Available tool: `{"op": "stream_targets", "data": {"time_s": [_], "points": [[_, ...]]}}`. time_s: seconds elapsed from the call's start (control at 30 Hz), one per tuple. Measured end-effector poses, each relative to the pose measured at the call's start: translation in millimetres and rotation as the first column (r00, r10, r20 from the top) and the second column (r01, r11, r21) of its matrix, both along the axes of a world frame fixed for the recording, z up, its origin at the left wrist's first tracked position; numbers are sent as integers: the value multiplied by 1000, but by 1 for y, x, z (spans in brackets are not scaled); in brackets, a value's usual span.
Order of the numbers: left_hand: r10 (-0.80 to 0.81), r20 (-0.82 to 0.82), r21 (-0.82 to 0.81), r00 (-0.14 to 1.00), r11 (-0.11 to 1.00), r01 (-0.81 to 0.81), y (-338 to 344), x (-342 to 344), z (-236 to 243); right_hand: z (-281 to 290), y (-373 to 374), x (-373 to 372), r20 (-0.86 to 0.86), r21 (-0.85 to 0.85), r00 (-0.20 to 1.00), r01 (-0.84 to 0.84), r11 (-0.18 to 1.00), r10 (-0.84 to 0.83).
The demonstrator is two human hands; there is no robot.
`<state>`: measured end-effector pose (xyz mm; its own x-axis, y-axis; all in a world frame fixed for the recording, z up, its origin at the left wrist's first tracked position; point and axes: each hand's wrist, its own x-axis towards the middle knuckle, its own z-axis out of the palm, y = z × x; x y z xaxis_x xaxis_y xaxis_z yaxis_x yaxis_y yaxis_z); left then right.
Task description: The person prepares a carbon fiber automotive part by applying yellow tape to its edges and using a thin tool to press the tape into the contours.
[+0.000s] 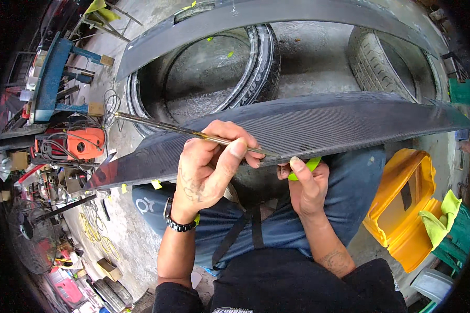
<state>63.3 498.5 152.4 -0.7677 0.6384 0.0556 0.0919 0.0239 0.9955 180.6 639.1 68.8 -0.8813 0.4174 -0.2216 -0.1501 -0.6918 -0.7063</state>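
Observation:
A long black carbon-fibre panel (339,122) with a diagonal weave spans the space before me, over my knees. My left hand (206,175), wearing a dark wristwatch, is closed round a slim metal rod-like tool (164,125). The tool's near tip lies at the panel's front edge; its other end points away to the far left. Just right of that tip, my right hand (309,193) pinches a lime-green roll, apparently tape (313,163), its thumb against the panel edge. Bits of yellow-green tape (156,184) stick to the panel's left front edge.
Two tyres (269,68) lie beyond the panel, with another dark panel (297,13) across them. An opened yellow case (378,224) with a lime cloth (444,219) stands at right. To the left are an orange machine (86,143), cables, a blue metal frame (55,78) and a fan (31,237).

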Motion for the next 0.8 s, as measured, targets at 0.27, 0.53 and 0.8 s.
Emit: {"op": "stream_targets", "data": {"time_s": [0.27,0.53,0.8], "points": [[-32,-98,25,995,999,35,-1,1,-5,-1,-1,0,-11,-6,1000,12,1000,-12],[-31,5,-24,999,999,31,-1,-2,-1,-2,0,0,1,-2,1000,12,1000,-12],[-21,171,-33,985,999,27,1,-8,1,-4,0,1,16,18,1000,9,1000,-9]]}}
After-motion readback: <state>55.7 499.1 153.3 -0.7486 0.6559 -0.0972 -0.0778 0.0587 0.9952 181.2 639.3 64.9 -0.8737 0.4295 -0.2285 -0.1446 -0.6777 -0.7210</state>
